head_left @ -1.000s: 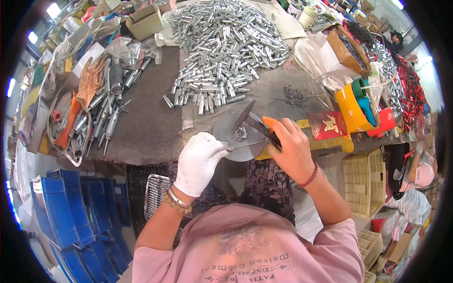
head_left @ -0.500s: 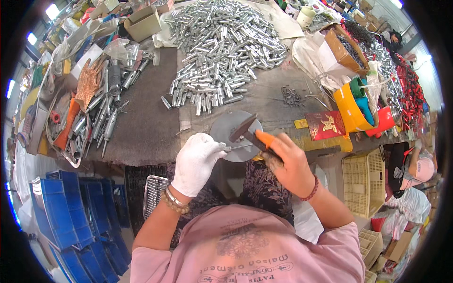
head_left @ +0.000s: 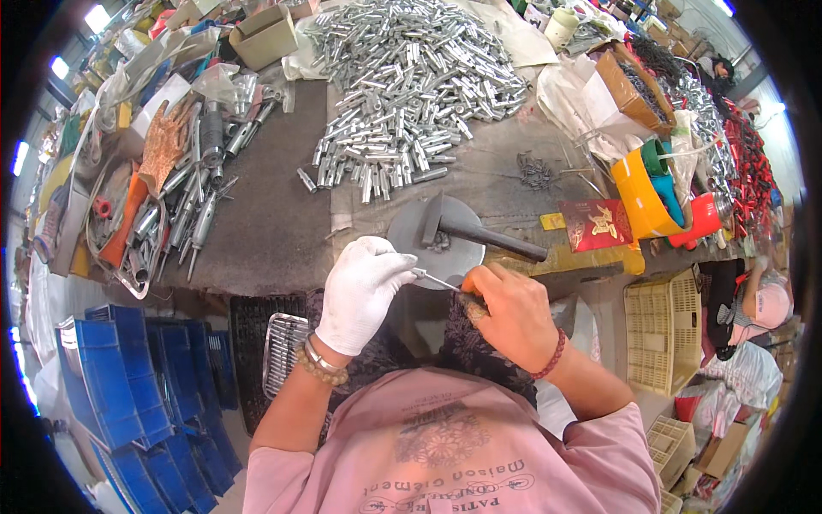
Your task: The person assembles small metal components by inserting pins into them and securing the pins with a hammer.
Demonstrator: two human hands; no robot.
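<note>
My left hand, in a white knit glove, pinches a silver metal piece from which a thin metal rod sticks out to the right. The bare fingers of my right hand are closed round the rod's other end; an orange covering shows on one finger. Just beyond my hands, a dark hammer lies with its head on a round grey metal plate and its handle pointing right. Small dark bits lie by the hammer head. My fingers hide both ends of the rod.
A big heap of silver metal tubes covers the back middle of the bench. Hand tools and an orange glove lie left. Small dark pins, a red envelope and a yellow container are right. Blue bins stand lower left.
My right hand has let go of the hammer, which now rests on the round plate. That hand has come down and closed on the rod's right end.
</note>
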